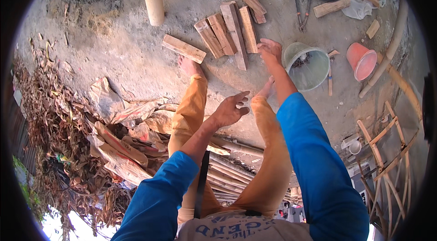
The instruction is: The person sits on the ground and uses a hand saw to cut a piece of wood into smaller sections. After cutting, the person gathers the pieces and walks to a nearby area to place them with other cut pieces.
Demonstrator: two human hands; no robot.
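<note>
Okay, so the right hand (269,50) is the closer of the 2: it's just right of the near end of the pale wood block (248,29), the rightmost of 4 pieces on the dusty ground (132,45). That block's long axis runs near to far, far end leaning slightly left, so it lies left and a bit far of the fingers. They're partly curled, and I can't tell if they touch the wood or hold anything small. Left hand (231,111) hangs much nearer the body, thumb and fingers loosely apart with nothing between. Left of the pale block are the long dark plank (234,35) and 2 shorter chunks (215,36); a loose offcut (184,48) sits by the left foot (189,65). Translucent green bucket (314,77) is just right of the right hand.
</note>
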